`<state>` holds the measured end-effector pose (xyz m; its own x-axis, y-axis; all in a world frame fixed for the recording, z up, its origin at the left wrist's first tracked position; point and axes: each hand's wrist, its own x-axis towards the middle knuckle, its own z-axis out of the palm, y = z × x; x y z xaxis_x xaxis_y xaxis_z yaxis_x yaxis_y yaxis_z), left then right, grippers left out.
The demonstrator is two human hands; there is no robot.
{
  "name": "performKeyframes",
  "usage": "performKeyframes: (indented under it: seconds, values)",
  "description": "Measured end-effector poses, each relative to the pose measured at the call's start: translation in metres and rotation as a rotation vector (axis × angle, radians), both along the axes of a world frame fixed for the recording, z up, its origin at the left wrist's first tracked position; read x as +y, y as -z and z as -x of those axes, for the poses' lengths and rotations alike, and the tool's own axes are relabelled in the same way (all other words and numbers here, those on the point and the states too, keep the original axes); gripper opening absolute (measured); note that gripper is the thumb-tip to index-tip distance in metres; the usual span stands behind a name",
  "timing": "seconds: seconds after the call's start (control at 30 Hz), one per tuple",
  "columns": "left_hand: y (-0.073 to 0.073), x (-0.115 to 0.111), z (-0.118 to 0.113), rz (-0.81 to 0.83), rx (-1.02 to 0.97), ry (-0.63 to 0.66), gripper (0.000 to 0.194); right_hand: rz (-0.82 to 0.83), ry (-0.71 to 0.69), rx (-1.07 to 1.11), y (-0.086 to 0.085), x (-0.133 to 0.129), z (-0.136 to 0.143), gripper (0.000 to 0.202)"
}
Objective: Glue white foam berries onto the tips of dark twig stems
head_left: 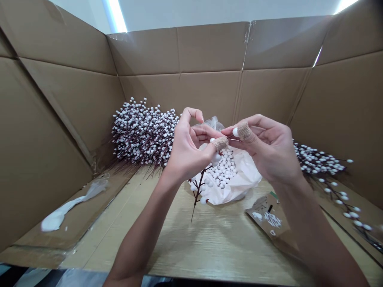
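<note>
My left hand (194,145) pinches an artificial berry branch (197,187), whose dark stem hangs down below the fingers with white berries on short twigs. Its index finger is raised and curled. Close beside it, my right hand (266,147) has thumb and fingers pressed together around a white berry (235,132), near the branch's upper end. Both thumbs wear tan tape wraps. Exactly how the berry meets the twig is hidden by the fingers. Behind and below the hands, a white plastic bag (248,171) lies spread open with many loose white berries (224,169) inside.
A large pile of berry branches (143,131) lies at the back left, a smaller one (320,159) at the right. A cardboard piece (269,219) bearing white bits lies front right. A white, crumpled plastic strip (72,205) is at left. Cardboard walls (206,91) surround the table.
</note>
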<state>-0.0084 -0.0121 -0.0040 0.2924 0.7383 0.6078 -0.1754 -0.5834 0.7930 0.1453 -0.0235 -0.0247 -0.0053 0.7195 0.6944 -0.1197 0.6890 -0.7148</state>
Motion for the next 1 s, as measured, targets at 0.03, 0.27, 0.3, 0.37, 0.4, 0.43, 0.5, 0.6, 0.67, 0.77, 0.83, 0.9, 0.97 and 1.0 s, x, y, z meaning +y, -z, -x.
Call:
performKeyframes:
  seconds: [0.03, 0.27, 0.3, 0.37, 0.4, 0.43, 0.5, 0.6, 0.67, 0.77, 0.83, 0.9, 0.97, 1.0]
  values:
    - [0.000, 0.000, 0.000, -0.001, -0.003, -0.001, 0.047, -0.001, 0.004, 0.003, 0.001, 0.000, 0.001, 0.013]
    - [0.001, 0.001, 0.000, 0.020, -0.015, -0.035, 0.052, 0.004, 0.027, 0.014, 0.004, 0.004, 0.004, 0.017]
    - [0.001, 0.001, 0.000, 0.025, -0.016, -0.035, 0.053, 0.006, 0.018, 0.014, 0.004, 0.004, 0.004, 0.017]
    - [0.002, 0.001, 0.000, 0.036, -0.017, -0.034, 0.054, 0.008, 0.007, 0.010, 0.005, 0.005, 0.003, 0.017]
    - [0.002, 0.001, 0.000, 0.039, -0.017, -0.035, 0.054, 0.007, 0.007, 0.007, 0.005, 0.005, 0.003, 0.017]
    - [0.002, 0.001, 0.000, 0.040, -0.018, -0.036, 0.054, 0.005, 0.011, 0.006, 0.006, 0.006, 0.003, 0.017]
    - [0.002, 0.002, -0.001, 0.033, -0.020, -0.042, 0.053, -0.003, 0.024, 0.012, 0.006, 0.007, 0.004, 0.016]
    - [0.003, 0.003, -0.001, 0.009, -0.027, -0.062, 0.051, -0.014, 0.030, 0.039, 0.008, 0.008, 0.007, 0.015]
    - [0.003, 0.004, -0.002, -0.004, -0.030, -0.077, 0.050, -0.015, 0.040, 0.054, 0.009, 0.008, 0.009, 0.016]
    - [0.003, 0.004, -0.002, 0.003, -0.038, -0.082, 0.052, -0.011, 0.071, 0.062, 0.011, 0.009, 0.012, 0.018]
    - [0.004, 0.004, -0.002, 0.013, -0.046, -0.077, 0.053, -0.009, 0.082, 0.068, 0.012, 0.010, 0.013, 0.019]
    - [0.004, 0.004, -0.002, 0.016, -0.052, -0.075, 0.054, -0.007, 0.083, 0.077, 0.012, 0.011, 0.014, 0.019]
    - [0.004, 0.004, -0.003, 0.009, -0.057, -0.079, 0.052, -0.004, 0.079, 0.092, 0.013, 0.011, 0.015, 0.019]
    - [0.004, 0.005, -0.003, 0.004, -0.059, -0.082, 0.051, -0.003, 0.076, 0.104, 0.013, 0.012, 0.016, 0.018]
